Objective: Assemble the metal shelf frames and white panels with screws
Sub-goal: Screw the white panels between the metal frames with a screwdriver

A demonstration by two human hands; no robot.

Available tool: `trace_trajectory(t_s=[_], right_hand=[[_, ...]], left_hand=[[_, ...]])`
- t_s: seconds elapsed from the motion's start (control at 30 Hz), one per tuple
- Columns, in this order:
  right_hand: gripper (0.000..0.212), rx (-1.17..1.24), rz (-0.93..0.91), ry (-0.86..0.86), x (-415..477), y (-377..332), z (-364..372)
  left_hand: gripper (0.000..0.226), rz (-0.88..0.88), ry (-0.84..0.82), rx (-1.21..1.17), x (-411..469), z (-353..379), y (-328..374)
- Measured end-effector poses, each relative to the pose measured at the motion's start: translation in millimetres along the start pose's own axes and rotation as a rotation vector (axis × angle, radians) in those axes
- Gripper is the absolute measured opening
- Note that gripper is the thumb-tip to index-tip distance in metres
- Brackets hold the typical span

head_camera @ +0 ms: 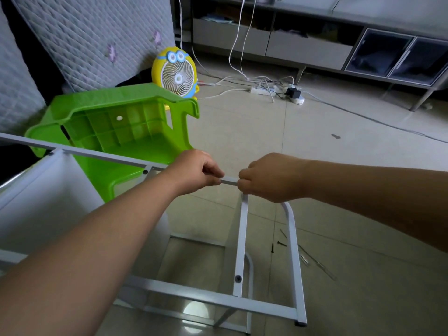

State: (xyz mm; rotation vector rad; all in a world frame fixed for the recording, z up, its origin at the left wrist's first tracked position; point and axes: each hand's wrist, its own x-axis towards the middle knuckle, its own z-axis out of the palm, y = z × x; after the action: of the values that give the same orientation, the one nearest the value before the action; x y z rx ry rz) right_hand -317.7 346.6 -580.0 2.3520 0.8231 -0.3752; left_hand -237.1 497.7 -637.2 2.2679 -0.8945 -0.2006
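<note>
A white metal shelf frame point(242, 241) lies on the tiled floor in front of me, with black screw heads showing at its joints. A white panel point(48, 202) is fixed in it at the left. My left hand point(194, 172) pinches the frame's upper rail point(229, 181) from the left. My right hand point(269, 177) grips the same rail at the corner, fingers curled round it. What the right fingers hold besides the rail is hidden. Loose black screws point(278, 243) lie on the floor right of the frame.
A green plastic stool point(116, 132) lies tipped over behind the frame at the left. A yellow desk fan point(177, 73) stands behind it beside a quilted mattress point(97, 37). Power strips and cables point(274, 89) sprawl on the floor before a low cabinet point(315, 44).
</note>
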Motion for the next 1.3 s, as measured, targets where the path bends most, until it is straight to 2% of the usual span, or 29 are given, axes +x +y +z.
trace_trajectory(t_s=[0.07, 0.13, 0.2, 0.23, 0.3, 0.37, 0.47, 0.57, 0.63, 0.7, 0.77, 0.83, 0.93, 1.0, 1.07, 1.1, 1.13, 1.2, 1.3], right_hand=[[0.024, 0.095, 0.141, -0.011, 0.3, -9.3, 2.8], [0.015, 0.317, 0.38, -0.056, 3.8, -24.6, 0.1], [0.025, 0.522, 0.565, -0.115, 10.7, -32.4, -6.5], [0.028, 0.567, 0.6, -0.134, 14.2, -31.9, -7.3], [0.027, 0.456, 0.524, -0.136, 15.6, -25.5, -8.1], [0.019, 0.266, 0.346, -0.112, 11.6, -18.9, -5.6], [0.023, 0.047, 0.092, -0.057, 4.7, -10.5, -1.7], [0.028, 0.018, 0.021, 0.028, 1.5, -4.2, 0.3], [0.026, 0.099, 0.112, 0.051, 3.5, -7.5, 8.3], [0.012, 0.29, 0.323, -0.005, 6.8, -19.1, 9.8], [0.022, 0.509, 0.52, -0.064, 11.2, -28.1, 8.2], [0.031, 0.577, 0.554, -0.059, 14.5, -29.1, 8.1], [0.032, 0.73, 0.532, 0.071, 5.0, -19.8, 12.9], [0.031, 0.846, 0.568, 0.246, -10.9, -9.5, 27.0], [0.03, 0.926, 0.688, 0.397, -28.7, -1.5, 61.1], [0.031, 0.995, 0.772, 0.403, -36.6, 0.2, 86.2], [0.032, 1.06, 0.859, 0.348, -43.9, -1.1, 114.1], [0.033, 1.112, 0.956, 0.133, -52.9, -15.3, 173.9], [0.027, 1.099, 0.929, -0.106, -54.6, -49.0, 241.5]], left_hand=[[0.022, -0.001, 0.006, -0.002, 0.0, 0.4, 0.5], [0.02, -0.005, 0.014, -0.008, -0.1, 0.5, 0.4], [0.02, -0.005, 0.018, -0.013, -0.2, 0.7, -0.1], [0.02, -0.007, 0.015, -0.014, -0.2, 0.9, 0.1], [0.02, -0.011, 0.008, -0.009, -0.4, 0.7, 0.0], [0.02, -0.018, 0.006, -0.012, -0.3, 0.6, -0.7], [0.02, -0.028, 0.008, -0.029, -0.2, 1.1, -1.6], [0.02, -0.017, 0.016, -0.028, 0.8, 1.4, -2.9], [0.02, -0.004, 0.02, -0.019, 0.7, 2.1, -2.4], [0.02, 0.004, 0.035, -0.012, 1.2, 2.1, -3.1], [0.018, 0.001, 0.043, -0.022, 1.1, 2.9, -4.7], [0.018, -0.004, 0.039, -0.025, 1.4, 3.5, -6.1], [0.017, -0.034, 0.022, -0.021, 0.5, 3.8, -3.6], [0.015, -0.044, 0.042, 0.017, -0.8, 6.6, 3.4], [0.033, 0.014, 0.111, 0.103, -2.0, 16.4, 15.5], [0.043, 0.049, 0.133, 0.125, -3.3, 23.8, 25.8], [0.05, 0.09, 0.152, 0.131, -4.0, 31.6, 37.8], [0.058, 0.184, 0.164, 0.2, -1.8, 50.8, 58.3], [0.05, 0.229, 0.132, 0.431, 3.5, 70.5, 65.8]])
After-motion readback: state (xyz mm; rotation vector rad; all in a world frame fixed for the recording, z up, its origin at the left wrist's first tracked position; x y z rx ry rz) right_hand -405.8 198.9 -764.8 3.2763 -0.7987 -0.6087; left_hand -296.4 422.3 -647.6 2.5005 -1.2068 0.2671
